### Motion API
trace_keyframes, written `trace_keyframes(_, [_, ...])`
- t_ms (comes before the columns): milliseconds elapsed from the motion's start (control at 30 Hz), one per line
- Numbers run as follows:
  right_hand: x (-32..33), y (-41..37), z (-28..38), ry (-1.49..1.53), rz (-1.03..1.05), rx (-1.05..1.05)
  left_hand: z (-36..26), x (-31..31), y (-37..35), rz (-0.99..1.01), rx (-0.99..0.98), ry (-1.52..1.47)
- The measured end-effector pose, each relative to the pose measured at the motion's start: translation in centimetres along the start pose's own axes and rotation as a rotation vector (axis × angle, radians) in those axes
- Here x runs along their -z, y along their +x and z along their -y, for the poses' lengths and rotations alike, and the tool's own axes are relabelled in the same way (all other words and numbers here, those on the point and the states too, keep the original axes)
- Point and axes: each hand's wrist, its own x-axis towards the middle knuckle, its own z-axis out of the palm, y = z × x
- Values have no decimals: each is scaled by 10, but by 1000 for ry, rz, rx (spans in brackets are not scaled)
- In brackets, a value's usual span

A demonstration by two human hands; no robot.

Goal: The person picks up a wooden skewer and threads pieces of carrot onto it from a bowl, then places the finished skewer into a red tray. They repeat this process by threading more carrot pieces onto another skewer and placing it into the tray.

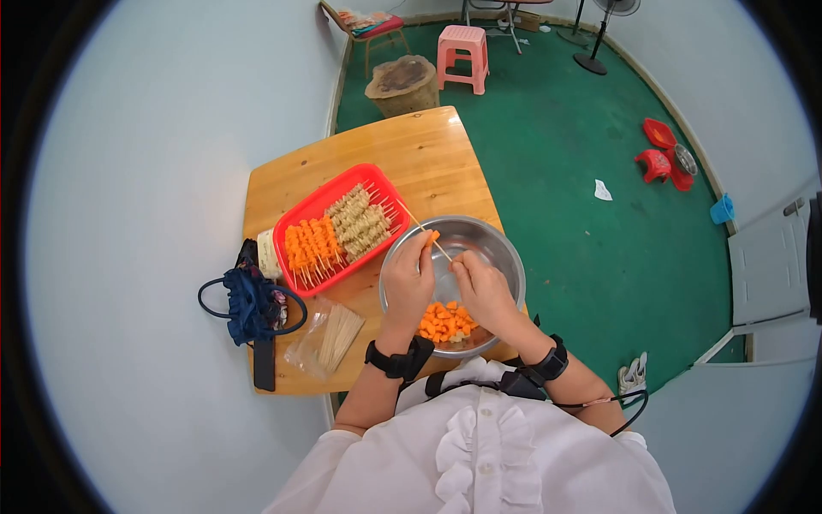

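Over the steel bowl (505, 248), my left hand (408, 278) pinches an orange piece (433, 237) that sits on a thin wooden skewer (414, 217). My right hand (485, 287) is closed on the lower part of the same skewer, to the right of my left hand. Loose orange chunks (445, 322) lie in the bottom of the bowl, with a few paler bits near them. Left of the bowl, a red tray (370, 176) holds orange skewers (312, 245) and beige-green skewers (360, 224) side by side.
Bare skewers (341, 336) in a clear plastic bag lie on the wooden table (402, 137), near a dark blue bag (248, 304) and a black flat object (265, 364). Beyond the table stand a wood stump (402, 84) and a pink stool (463, 56).
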Motion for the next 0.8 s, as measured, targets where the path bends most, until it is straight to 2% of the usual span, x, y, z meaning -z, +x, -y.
trace_keyframes(67, [0, -2, 0, -4, 9, 9, -1, 1, -1, 10, -19, 7])
trace_keyframes(167, [-2, -2, 1, -76, -22, 37, 0, -3, -4, 21, 79, -75])
trace_keyframes(267, [-4, -5, 1, -177, -62, 50, -14, 1, -5, 101, -25, -27])
trace_keyframes(333, [-4, 0, 0, -244, -86, 44, -17, -6, -12, 98, 6, -41])
trace_keyframes(467, [-3, 3, -9, -183, -78, 28, -11, -10, -12, 138, -13, -87])
trace_keyframes(567, [-4, 2, -23, -143, -36, -29, -1, -5, -9, 246, -119, -78])
trace_keyframes(633, [1, -1, -40, -122, -14, -64, 15, -2, -4, 185, 40, -56])
trace_keyframes(700, [-1, -5, -76, 80, 35, -267, 43, -2, -6, 95, 290, -140])
trace_keyframes(733, [4, -6, -83, 300, 62, -449, 62, -3, -5, 16, 437, -229])
trace_keyframes(800, [15, -2, -84, 742, 95, -787, 97, -5, -15, 278, 488, 62])
